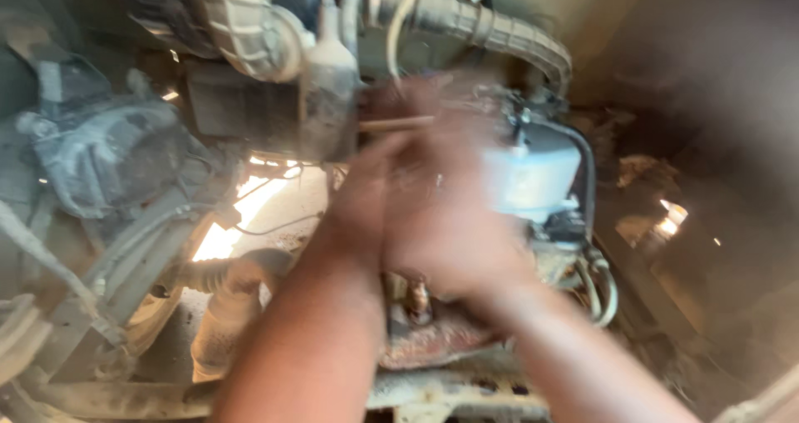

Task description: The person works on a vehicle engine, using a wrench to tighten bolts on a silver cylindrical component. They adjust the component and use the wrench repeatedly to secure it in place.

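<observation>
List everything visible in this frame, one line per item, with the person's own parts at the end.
Reservoir: one, translucent white, right of centre, just beside the hands.
Thin rod: one, tan, sticking out left from above the hands; too blurred to identify.
Corrugated hose: one, dusty grey, running across the top.
Ribbed duct: one, pale grey, top left.
Thin hoses: a few, grey, looped below the reservoir.
Rusty metal part: one, reddish brown, below the hands.
Dusty exhaust pipe: one, tan grey, lower left.
Sunlit ground: bright patch, seen through a gap left of centre.
Left hand: one, centre, motion-blurred, pressed against the right.
Right hand: one, centre, blurred; grip unclear.
</observation>
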